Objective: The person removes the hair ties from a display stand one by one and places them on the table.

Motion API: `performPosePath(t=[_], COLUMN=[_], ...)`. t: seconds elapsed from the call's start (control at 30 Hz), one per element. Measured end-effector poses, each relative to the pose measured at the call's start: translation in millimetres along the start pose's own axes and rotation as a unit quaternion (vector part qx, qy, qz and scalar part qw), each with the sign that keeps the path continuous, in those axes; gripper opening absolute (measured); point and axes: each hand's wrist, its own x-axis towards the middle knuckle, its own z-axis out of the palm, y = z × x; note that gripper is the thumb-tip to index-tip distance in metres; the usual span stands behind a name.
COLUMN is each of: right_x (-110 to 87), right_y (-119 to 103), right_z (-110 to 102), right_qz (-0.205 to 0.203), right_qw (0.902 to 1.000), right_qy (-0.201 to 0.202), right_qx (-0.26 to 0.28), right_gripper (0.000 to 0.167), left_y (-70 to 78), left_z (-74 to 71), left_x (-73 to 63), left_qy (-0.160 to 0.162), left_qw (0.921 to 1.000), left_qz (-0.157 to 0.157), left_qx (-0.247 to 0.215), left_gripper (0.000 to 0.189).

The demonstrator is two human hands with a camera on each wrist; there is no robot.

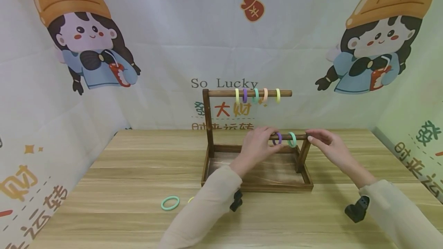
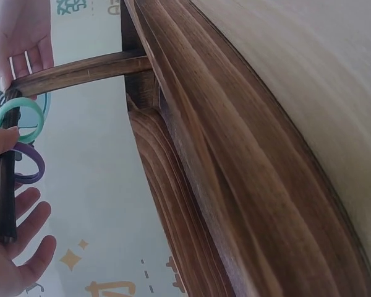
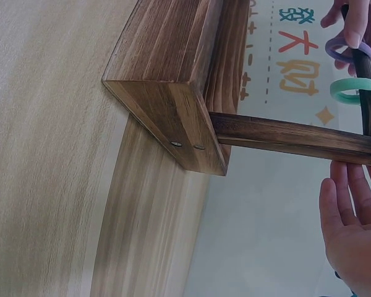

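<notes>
A dark wooden rack (image 1: 273, 186) has a tray base, a tall upper rod and a shorter lower rod (image 1: 298, 137). On the lower rod hang a purple ring (image 1: 278, 138) and a mint green ring (image 1: 292, 140). My left hand (image 1: 257, 144) pinches the purple ring at the rod's free end, its thumb below and fingers behind. At the other end, my right hand (image 1: 327, 145) holds the top of the short post (image 3: 284, 135) between thumb and fingers. In the right wrist view, several of its fingers (image 3: 357, 201) extend loosely past the post.
Several yellow, purple, green and peach rings hang on the upper rod (image 1: 226, 93). A mint green ring (image 1: 170, 203) lies on the wooden table (image 1: 131, 168) at front left, beside a yellow ring (image 1: 190, 200) mostly hidden by my left sleeve. A printed cloth (image 1: 166, 49) stands behind.
</notes>
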Motion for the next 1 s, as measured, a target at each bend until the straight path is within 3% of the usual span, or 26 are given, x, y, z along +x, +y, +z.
performPosePath(t=[0.33,1.0], right_x=[-0.1,0.5], right_y=[0.3,0.4], right_z=[-0.2,0.5], right_qz=[-0.003,-0.006], right_qw=[1.0,0.9999], right_qy=[0.0,0.003], right_qx=[-0.004,-0.014], right_gripper=[0.045,0.046], left_y=[-9.5,-26.6], left_z=[0.1,-3.2], left_x=[-3.5,-13.5], left_qy=[-0.006,0.001], left_qw=[0.9979,0.9929], left_qz=[-0.012,-0.016], left_qx=[-0.064,-0.118], left_gripper=[0.039,0.033])
